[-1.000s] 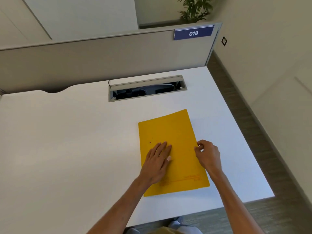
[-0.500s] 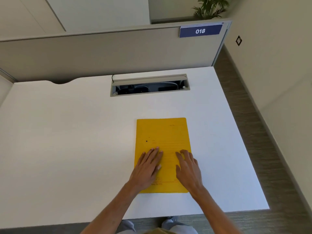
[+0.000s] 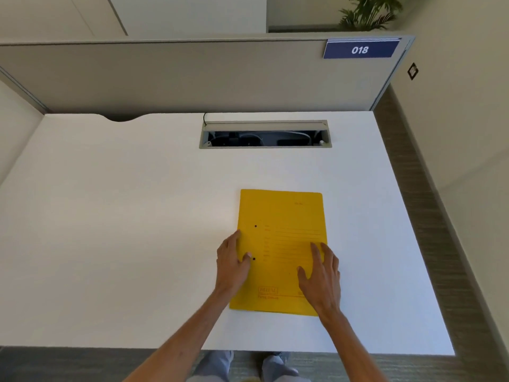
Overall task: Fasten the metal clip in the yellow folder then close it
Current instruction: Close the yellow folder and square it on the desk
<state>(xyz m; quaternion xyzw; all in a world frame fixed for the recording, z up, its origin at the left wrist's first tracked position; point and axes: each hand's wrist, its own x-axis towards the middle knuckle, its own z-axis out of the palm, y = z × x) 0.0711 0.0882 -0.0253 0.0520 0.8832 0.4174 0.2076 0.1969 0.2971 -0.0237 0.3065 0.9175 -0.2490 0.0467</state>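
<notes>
The yellow folder (image 3: 281, 216) lies closed and flat on the white desk (image 3: 124, 216), its long side pointing away from me. Two small dark dots show near its left edge. My left hand (image 3: 232, 267) rests at that left edge, fingers at the edge and thumb on the cover beside the lower dot. My right hand (image 3: 321, 274) lies flat on the cover's right side with fingers spread. The metal clip is hidden inside the folder.
A cable tray opening (image 3: 265, 135) is cut into the desk at the back. A grey partition (image 3: 192, 75) with a blue "018" sign (image 3: 360, 49) stands behind the desk. The desk's front edge is near my legs, floor to the right.
The folder has turned from tilted to square with the desk. My left hand slid from the cover's middle to its left edge; my right hand went from the right edge onto the cover.
</notes>
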